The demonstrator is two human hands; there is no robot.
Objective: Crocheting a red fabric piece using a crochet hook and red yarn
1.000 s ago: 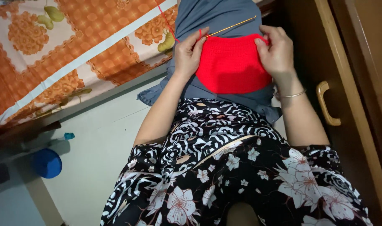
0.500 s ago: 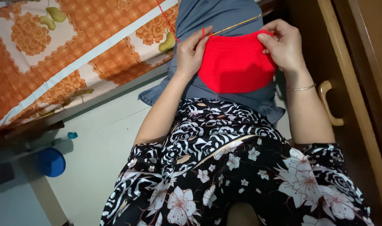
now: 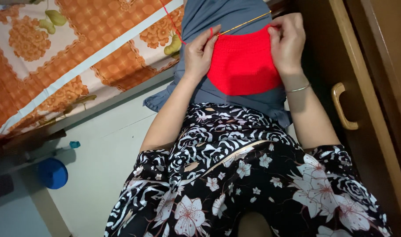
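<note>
Two bare forearms run up from a lap covered in black-and-white floral cloth (image 3: 235, 175) toward the work held above the knees. A thin bangle (image 3: 298, 88) circles the right wrist. The red crocheted piece (image 3: 244, 66) lies against grey fabric (image 3: 226, 17) draped over the legs, pinched at both upper corners. The left hand (image 3: 199, 55) has its fingers curled closed on the left edge of the piece, with a strand of red yarn (image 3: 172, 22) running up and away from the fingertips. The right hand (image 3: 288, 41) grips the right top corner with bent fingers, and holds a slim golden crochet hook (image 3: 246, 25) that lies slanted across the top edge. Farther left hangs an orange flowered bedsheet (image 3: 77, 57), with a blue round object (image 3: 52, 173) on the pale floor below. At the right stands a wooden door with a curved handle (image 3: 343, 105).
</note>
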